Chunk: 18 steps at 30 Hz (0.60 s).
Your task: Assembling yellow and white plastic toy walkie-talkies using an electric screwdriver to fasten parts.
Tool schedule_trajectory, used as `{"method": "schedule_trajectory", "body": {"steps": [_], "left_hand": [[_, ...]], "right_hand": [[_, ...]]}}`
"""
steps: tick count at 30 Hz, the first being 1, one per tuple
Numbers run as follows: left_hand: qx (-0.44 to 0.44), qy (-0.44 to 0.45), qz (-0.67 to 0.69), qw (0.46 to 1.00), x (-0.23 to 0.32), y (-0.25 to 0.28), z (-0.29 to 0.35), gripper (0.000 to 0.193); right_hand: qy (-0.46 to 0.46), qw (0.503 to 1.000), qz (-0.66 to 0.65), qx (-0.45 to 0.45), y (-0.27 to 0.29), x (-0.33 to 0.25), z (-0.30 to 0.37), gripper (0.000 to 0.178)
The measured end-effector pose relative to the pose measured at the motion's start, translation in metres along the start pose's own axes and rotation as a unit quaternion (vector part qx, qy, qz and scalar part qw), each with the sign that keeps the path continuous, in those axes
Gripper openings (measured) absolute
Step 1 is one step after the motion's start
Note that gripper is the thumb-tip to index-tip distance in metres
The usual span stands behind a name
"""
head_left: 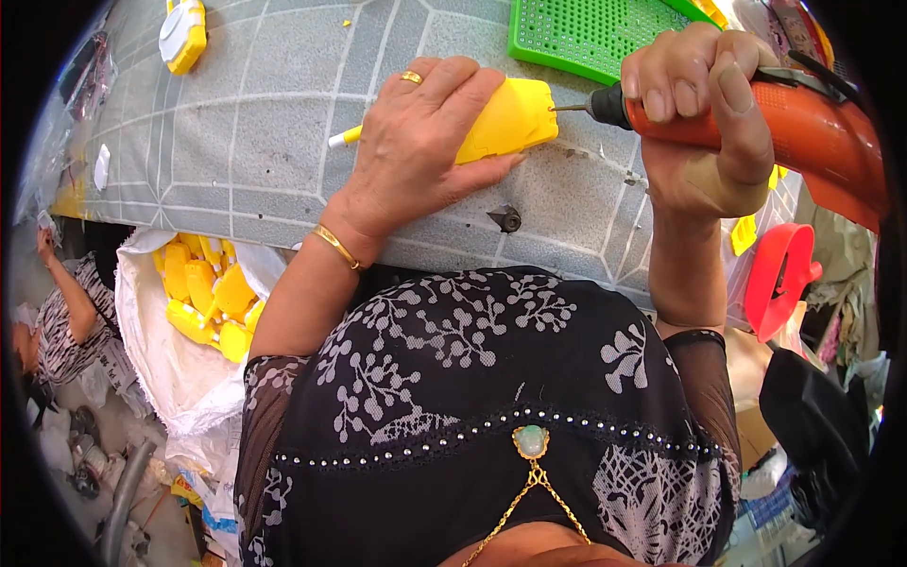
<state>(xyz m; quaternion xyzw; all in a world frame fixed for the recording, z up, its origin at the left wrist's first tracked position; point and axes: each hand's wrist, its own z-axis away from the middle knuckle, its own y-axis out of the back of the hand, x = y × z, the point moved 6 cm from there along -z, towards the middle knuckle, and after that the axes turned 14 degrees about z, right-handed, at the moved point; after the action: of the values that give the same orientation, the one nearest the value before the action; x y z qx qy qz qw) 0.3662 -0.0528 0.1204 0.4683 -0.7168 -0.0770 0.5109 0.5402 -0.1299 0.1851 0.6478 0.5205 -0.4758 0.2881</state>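
My left hand (416, 132) is closed over a yellow plastic housing (510, 121), pressing it down on the grey tiled-pattern tabletop. A thin yellow stick with a white tip (347, 137) pokes out past the hand's left side. In my right hand (704, 113) is an orange electric screwdriver (812, 128), gripped around its front end and lying nearly level. Its thin metal bit (571, 108) points left and meets the right end of the housing. Whether a screw sits at the tip is too small to tell.
A green perforated tray (605, 38) holding small screws lies at the back. Another yellow-and-white piece (183, 36) is at the far left. Below the table's left edge, a white sack (170, 378) holds several yellow pieces. A red plastic part (779, 282) sits at right. Someone else (71, 317) is at far left.
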Motion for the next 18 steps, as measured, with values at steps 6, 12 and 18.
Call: {"method": "schedule_trajectory", "body": {"steps": [6,12,18], "left_hand": [[-0.005,-0.001,-0.003,1.000,0.0018,-0.0015,-0.0019,0.060],[0.000,-0.012,-0.010,1.000,0.0015,-0.0027,-0.0016,0.062],[-0.020,-0.013,-0.028,0.999,0.0038,-0.0053,-0.0010,0.066]], "right_hand": [[-0.003,1.000,0.015,-0.004,0.0013,0.0028,0.0013,0.013],[0.001,1.000,0.002,0.005,0.0010,0.0053,0.0037,0.016],[0.016,0.999,0.004,-0.035,-0.0029,0.0029,0.0035,0.018]]}}
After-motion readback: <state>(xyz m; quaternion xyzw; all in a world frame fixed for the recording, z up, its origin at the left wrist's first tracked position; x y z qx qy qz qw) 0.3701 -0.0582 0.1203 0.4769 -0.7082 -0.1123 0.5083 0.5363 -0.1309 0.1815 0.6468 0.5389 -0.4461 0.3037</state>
